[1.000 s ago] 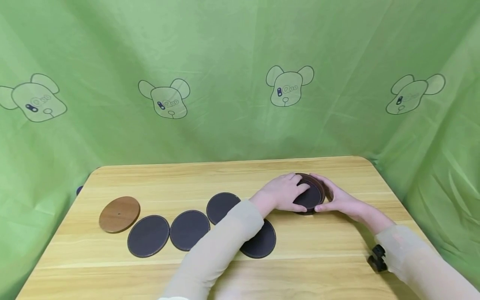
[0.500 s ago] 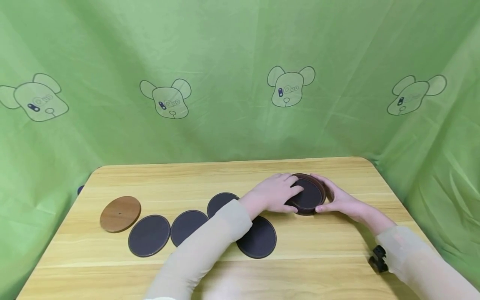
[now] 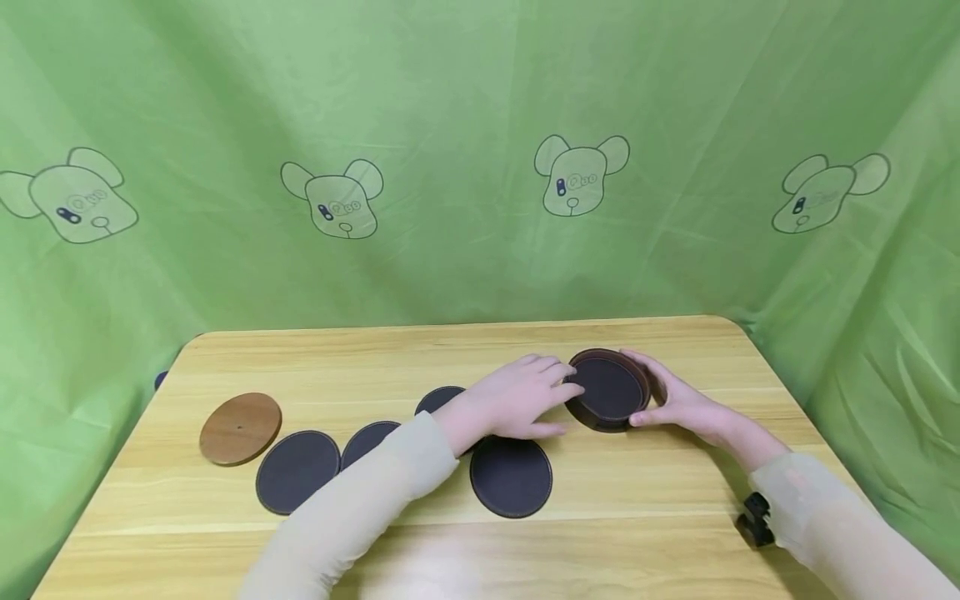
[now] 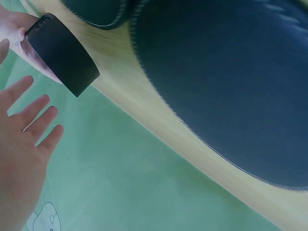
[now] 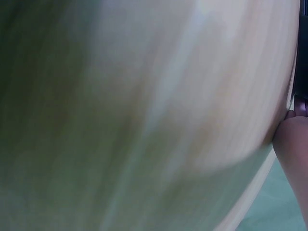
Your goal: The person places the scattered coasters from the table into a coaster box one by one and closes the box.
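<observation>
My right hand grips the side of a round dark coaster holder, fingers behind and thumb in front. A dark round coaster lies inside the holder. In the left wrist view the holder shows from its side, with the right hand beyond it. Just left of the holder my left hand has its fingers spread and holds nothing. Under and beside the left arm lie several dark stitched coasters, among them a front coaster, a left coaster and a partly covered coaster.
A brown wooden disc with a small central mark lies at the left of the wooden table. Green printed cloth hangs behind the table and at both sides. A black device is at the right sleeve.
My left hand has drawn back leftward from inside the holder, uncovering the coaster in it. The right hand has kept its grip and hardly moved.
</observation>
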{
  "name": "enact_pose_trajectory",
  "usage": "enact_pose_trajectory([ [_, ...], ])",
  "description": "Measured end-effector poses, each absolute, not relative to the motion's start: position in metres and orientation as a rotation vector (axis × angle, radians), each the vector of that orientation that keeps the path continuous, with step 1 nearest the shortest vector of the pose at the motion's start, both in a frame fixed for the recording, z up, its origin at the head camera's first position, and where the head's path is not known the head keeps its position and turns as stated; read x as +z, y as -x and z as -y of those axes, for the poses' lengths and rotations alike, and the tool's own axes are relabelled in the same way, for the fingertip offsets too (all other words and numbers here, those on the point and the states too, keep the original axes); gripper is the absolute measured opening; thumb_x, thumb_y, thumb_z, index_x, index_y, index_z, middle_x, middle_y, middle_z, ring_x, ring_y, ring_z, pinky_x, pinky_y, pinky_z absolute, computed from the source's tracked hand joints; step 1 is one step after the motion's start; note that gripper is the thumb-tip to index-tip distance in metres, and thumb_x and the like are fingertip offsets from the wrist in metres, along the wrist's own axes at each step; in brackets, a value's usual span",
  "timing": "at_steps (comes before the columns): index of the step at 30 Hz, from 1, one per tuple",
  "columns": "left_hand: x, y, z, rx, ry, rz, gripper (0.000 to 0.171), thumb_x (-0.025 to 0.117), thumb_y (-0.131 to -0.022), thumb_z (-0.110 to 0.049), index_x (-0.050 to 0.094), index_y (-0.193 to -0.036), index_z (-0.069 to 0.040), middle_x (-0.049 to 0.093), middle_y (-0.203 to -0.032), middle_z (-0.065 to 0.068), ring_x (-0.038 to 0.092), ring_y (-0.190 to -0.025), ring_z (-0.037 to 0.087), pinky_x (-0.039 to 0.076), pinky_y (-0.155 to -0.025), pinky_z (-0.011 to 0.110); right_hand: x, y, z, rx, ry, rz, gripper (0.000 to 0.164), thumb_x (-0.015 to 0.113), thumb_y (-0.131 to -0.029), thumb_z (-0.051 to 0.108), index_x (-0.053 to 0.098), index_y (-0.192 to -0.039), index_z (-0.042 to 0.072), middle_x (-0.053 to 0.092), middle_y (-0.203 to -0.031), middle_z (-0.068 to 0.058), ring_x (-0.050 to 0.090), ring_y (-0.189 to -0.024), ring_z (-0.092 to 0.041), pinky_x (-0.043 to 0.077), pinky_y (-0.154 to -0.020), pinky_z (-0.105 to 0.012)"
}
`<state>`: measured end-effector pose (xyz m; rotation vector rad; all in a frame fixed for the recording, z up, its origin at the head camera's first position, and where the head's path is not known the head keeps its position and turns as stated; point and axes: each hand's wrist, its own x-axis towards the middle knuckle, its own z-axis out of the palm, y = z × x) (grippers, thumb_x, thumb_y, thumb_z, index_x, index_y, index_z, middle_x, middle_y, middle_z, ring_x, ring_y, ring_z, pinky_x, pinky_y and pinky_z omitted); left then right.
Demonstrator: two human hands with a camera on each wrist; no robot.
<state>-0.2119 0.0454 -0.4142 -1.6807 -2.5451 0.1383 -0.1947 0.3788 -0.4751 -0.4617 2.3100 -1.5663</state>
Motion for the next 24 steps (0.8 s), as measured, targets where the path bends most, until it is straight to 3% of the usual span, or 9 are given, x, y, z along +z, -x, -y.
enact_pose_trajectory([
  [4,-0.417,0.208,-0.030,0.171,1.716,2.490,0.063,0.057,-0.105,-0.056,0.050,-0.157,-0.022,0.051,-0.159,0.006,0.047,-0.148,0.023,0.036,-0.126,0.039,-0.476,0.194,-0.378,-1.577,0.467,-2.321,0.106,0.083,-0.085,0.001,0.019,-0.169,0.010,0.034,-0.167,-0.011,0.039,-0.137,0.014,0.026,-0.110,-0.013],
  [8,-0.419,0.202,-0.017,0.195,1.755,2.444,0.062,0.058,-0.104,-0.056,0.052,-0.155,-0.021,0.053,-0.156,0.005,0.050,-0.145,0.023,0.039,-0.124,0.039,-0.477,0.195,-0.378,-1.599,0.478,-2.315,0.106,0.083,-0.084,-0.001,0.020,-0.169,0.009,0.036,-0.165,-0.003,0.039,-0.138,0.015,0.026,-0.102,-0.001],
  [15,-0.424,0.190,-0.001,0.245,1.794,2.424,0.062,0.057,-0.104,-0.058,0.054,-0.153,-0.021,0.055,-0.155,0.003,0.051,-0.144,0.022,0.039,-0.124,0.038,-0.478,0.195,-0.379,-1.599,0.495,-2.315,0.106,0.083,-0.085,-0.001,0.020,-0.169,0.008,0.035,-0.167,-0.007,0.038,-0.139,0.015,0.026,-0.102,-0.001],
  [24,-0.437,0.174,0.014,0.307,1.835,2.385,0.067,0.053,-0.103,-0.066,0.054,-0.154,-0.023,0.056,-0.151,-0.001,0.052,-0.141,0.018,0.041,-0.122,0.035,-0.476,0.195,-0.379,-1.592,0.492,-2.313,0.106,0.083,-0.085,0.000,0.019,-0.169,0.009,0.028,-0.170,-0.020,0.037,-0.139,0.016,0.026,-0.103,-0.001],
])
